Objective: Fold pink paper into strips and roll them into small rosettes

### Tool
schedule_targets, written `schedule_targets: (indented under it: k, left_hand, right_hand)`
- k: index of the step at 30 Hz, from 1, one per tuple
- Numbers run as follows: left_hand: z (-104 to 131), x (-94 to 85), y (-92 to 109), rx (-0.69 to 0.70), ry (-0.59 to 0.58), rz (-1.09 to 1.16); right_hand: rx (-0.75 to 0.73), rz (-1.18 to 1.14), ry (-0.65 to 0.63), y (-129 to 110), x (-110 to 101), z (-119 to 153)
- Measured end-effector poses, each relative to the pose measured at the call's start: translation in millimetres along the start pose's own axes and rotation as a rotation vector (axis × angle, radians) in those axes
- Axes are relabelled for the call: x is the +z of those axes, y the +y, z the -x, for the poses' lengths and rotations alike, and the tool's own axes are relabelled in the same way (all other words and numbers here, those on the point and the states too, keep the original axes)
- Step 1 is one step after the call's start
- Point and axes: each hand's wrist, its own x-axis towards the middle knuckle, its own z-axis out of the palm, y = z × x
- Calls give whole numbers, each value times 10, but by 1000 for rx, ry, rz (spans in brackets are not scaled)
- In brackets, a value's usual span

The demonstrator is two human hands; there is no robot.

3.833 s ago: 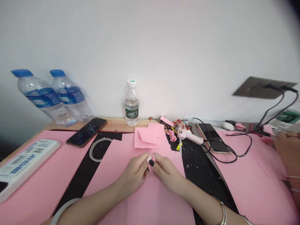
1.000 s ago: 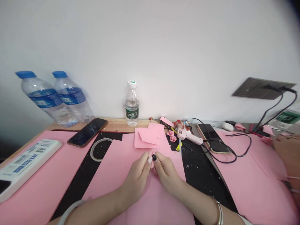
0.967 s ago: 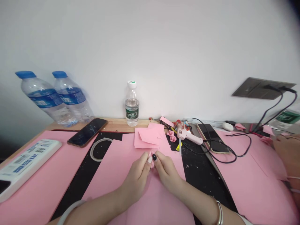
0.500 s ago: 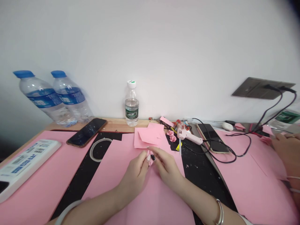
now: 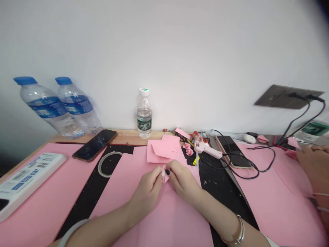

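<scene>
The small folded pink paper piece (image 5: 166, 178) sat between the left hand (image 5: 147, 188) and the right hand (image 5: 184, 181), touching both, so neither was nearer. Both hands were closed to a pinch, thumbs meeting over it; its visible part ran roughly away from the wearer, though fingers hid much of it. Pink paper squares (image 5: 160, 152) lay just beyond the hands. The paper roses (image 5: 189, 152) and glue gun (image 5: 209, 150) lay beyond the right hand, the gun's handle slanting rightward.
</scene>
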Motion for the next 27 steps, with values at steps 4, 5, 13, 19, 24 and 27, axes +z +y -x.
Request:
schedule_targets:
  k: [4, 5, 13, 19, 24, 27]
  left_hand:
    - [-1, 0, 4, 3, -3, 4]
    - [-1, 1, 6, 4, -3, 0]
    - [-5, 6, 16, 8, -18, -13]
    - [-10, -15, 46, -27, -83, 53]
    - [-31, -67, 59, 4, -127, -9]
    - [-57, -106, 32, 48, -148, -76]
  right_hand:
    - [-9, -5, -19, 16, 1, -4]
    - [-5, -11, -16, 14, 7, -1]
    - [9, -109, 33, -52, 25, 2]
    - [46, -122, 69, -56, 19, -10]
    - [104, -105, 79, -12, -4, -15]
    - [131, -100, 102, 22, -8, -18]
